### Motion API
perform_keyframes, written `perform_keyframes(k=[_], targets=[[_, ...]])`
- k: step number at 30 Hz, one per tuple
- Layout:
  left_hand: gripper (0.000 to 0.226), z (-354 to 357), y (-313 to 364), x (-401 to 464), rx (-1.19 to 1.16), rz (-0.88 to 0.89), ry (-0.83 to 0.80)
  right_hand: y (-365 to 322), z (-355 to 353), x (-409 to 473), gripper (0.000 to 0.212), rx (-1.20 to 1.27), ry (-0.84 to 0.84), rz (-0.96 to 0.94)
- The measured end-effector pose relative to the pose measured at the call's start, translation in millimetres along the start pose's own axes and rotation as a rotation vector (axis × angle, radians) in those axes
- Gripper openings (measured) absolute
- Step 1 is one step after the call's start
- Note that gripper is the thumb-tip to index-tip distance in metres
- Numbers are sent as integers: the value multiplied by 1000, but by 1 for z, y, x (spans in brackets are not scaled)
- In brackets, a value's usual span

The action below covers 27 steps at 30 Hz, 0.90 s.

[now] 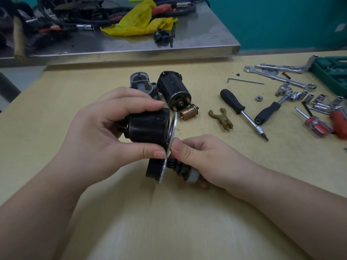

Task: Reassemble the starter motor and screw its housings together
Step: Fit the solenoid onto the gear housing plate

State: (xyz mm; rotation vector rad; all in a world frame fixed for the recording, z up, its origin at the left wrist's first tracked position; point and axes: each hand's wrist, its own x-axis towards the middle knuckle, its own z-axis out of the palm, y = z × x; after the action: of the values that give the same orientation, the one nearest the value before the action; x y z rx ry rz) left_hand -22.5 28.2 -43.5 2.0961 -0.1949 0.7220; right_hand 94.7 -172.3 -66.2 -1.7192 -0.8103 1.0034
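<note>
Housing (148, 126) gripped in left hand (97, 128) | right hand (202, 158) pinches pinion end (189, 172) below plate (170, 145)

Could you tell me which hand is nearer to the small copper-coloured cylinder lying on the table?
Left. The left hand, gripping the black motor housing, has fingertips close beside the copper-coloured cylinder; the right hand sits lower, farther away.
</note>
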Motion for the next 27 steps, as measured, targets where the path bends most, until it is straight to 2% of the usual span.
perform_keyframes(k=[19,23,27], targets=[[62,-2,-5,-2,-4,-31,-34,8,-1,5,95,-35,9,5],[61,-1,-4,-2,-32,-32,-52,2,-10,5,81,-103,-39,-9],[62,6,0,-3,-51,-31,-67,2,-20,5,62,-93,-92,-135]])
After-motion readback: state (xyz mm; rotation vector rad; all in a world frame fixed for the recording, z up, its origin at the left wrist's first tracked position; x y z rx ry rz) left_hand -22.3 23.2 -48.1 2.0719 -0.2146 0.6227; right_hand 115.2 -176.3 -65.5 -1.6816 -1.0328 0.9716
